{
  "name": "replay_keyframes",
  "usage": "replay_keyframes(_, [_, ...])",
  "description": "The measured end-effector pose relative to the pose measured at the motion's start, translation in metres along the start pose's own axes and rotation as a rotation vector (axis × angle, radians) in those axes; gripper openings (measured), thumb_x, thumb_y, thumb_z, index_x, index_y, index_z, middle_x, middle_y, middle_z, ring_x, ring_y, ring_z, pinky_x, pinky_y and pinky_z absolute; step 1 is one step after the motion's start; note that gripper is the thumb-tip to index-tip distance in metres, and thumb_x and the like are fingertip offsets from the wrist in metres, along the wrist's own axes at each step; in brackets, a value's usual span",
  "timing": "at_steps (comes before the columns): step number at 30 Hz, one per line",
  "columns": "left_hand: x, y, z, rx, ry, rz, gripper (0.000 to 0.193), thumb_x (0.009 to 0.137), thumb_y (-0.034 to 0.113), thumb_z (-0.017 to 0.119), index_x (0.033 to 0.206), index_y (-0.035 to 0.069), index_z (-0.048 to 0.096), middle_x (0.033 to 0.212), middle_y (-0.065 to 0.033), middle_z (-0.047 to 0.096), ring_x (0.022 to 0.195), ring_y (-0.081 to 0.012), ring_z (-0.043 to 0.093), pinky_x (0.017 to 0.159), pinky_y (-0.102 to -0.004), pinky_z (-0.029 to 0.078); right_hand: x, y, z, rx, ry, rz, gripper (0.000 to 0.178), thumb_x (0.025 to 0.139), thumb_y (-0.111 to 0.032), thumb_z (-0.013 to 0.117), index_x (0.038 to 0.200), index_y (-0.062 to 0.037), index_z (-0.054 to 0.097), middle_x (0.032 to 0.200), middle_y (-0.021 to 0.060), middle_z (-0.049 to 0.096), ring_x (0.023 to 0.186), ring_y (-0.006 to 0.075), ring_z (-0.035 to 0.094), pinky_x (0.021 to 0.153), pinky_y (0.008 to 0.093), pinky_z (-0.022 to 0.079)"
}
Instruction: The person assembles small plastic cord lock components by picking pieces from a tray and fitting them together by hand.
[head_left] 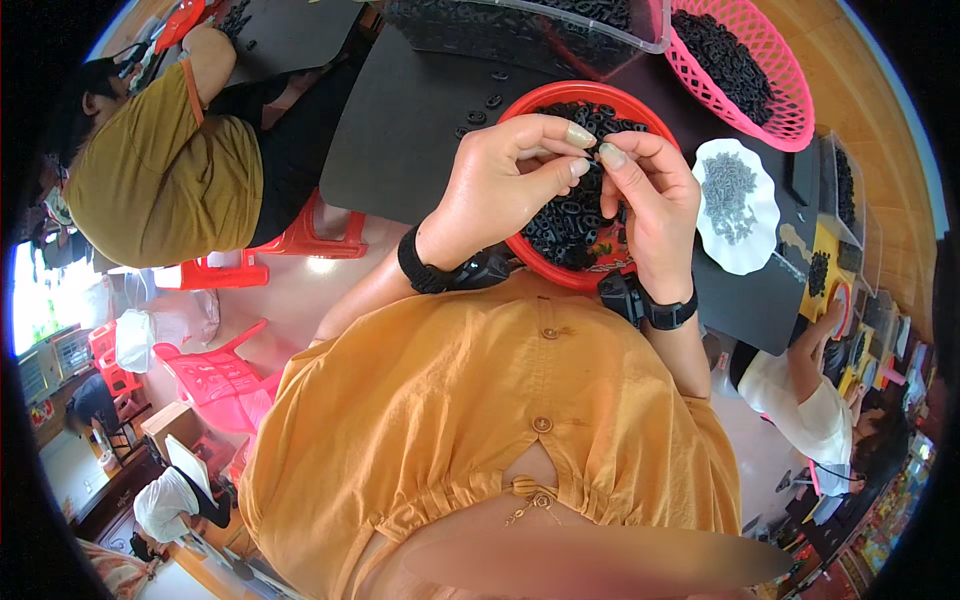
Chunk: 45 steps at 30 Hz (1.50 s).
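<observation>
Both my hands meet over a red round basin (517, 250) filled with small black oval parts (566, 232). My left hand (510, 175) pinches with thumb and index finger. Facing it, my right hand (648, 190) pinches at the same spot, fingertips almost touching. Between them is something small and dark, mostly covered by the fingers; its kind cannot be made out. To the right of the basin lies a white scalloped dish (745, 258) with a heap of small grey pieces (730, 195). Each wrist wears a black strap with a small device.
A clear plastic bin (480, 42) of black parts stands beyond the basin, with a pink mesh basket (795, 125) of them at far right. Several loose black parts (476, 117) lie on the dark table (385, 140). People work at left and right; red stools (325, 235) stand at left.
</observation>
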<state>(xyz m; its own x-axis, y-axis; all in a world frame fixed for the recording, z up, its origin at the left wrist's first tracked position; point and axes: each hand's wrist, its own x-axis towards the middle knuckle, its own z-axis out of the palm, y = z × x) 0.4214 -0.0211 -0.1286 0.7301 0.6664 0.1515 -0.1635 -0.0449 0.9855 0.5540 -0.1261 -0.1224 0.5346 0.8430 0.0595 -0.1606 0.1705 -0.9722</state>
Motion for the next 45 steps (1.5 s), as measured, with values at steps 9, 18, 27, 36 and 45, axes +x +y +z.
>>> replay_keyframes(9, [0.0, -0.005, 0.001, -0.047, 0.02, -0.011, 0.022, 0.087, -0.003, 0.066, 0.108, 0.0, 0.061, 0.097, -0.0081, 0.068, 0.081, -0.012, 0.065, 0.069, -0.0238, 0.055, -0.001, 0.004, -0.001, -0.051, 0.001, 0.041, 0.015, 0.089, -0.012, 0.068, 0.1, -0.0022, 0.067, 0.071, -0.0026, 0.059, 0.055, 0.003, 0.05, 0.047, 0.0169, 0.037])
replay_keyframes(18, [0.005, 0.001, -0.003, -0.169, 0.032, -0.129, 0.015, 0.085, -0.001, 0.068, 0.098, 0.001, 0.061, 0.084, -0.0044, 0.067, 0.068, -0.0076, 0.061, 0.059, -0.0213, 0.05, -0.001, 0.008, -0.007, -0.406, -0.052, -0.217, 0.025, 0.08, -0.003, 0.074, 0.104, -0.0021, 0.066, 0.078, 0.0, 0.063, 0.064, 0.0066, 0.057, 0.055, 0.0191, 0.047])
replay_keyframes(27, [0.009, 0.015, -0.006, -0.129, -0.029, -0.22, 0.018, 0.084, 0.002, 0.07, 0.09, 0.008, 0.054, 0.078, -0.0009, 0.065, 0.059, -0.0042, 0.054, 0.047, -0.0171, 0.04, -0.003, 0.002, -0.007, -0.62, -0.097, -0.398, 0.027, 0.076, -0.001, 0.076, 0.101, -0.0031, 0.065, 0.075, 0.0051, 0.066, 0.063, 0.0081, 0.063, 0.054, 0.021, 0.051])
replay_keyframes(36, [0.012, 0.015, -0.003, -0.272, -0.114, -0.228, 0.023, 0.084, -0.002, 0.067, 0.084, 0.01, 0.048, 0.076, -0.0046, 0.064, 0.056, -0.0056, 0.053, 0.046, -0.0182, 0.041, -0.007, 0.009, -0.012, -0.638, -0.084, -0.609, 0.026, 0.073, 0.002, 0.076, 0.097, -0.0014, 0.066, 0.072, 0.0065, 0.066, 0.056, 0.0092, 0.063, 0.051, 0.0212, 0.051])
replay_keyframes(45, [0.013, 0.009, 0.0, -0.328, -0.039, -0.198, 0.022, 0.083, -0.001, 0.069, 0.083, 0.007, 0.049, 0.071, -0.0028, 0.061, 0.056, -0.0082, 0.057, 0.046, -0.0202, 0.045, -0.014, 0.001, -0.004, -0.387, 0.011, -0.243, 0.03, 0.081, 0.006, 0.069, 0.11, 0.0007, 0.065, 0.082, 0.0041, 0.067, 0.069, 0.0071, 0.063, 0.061, 0.0211, 0.054])
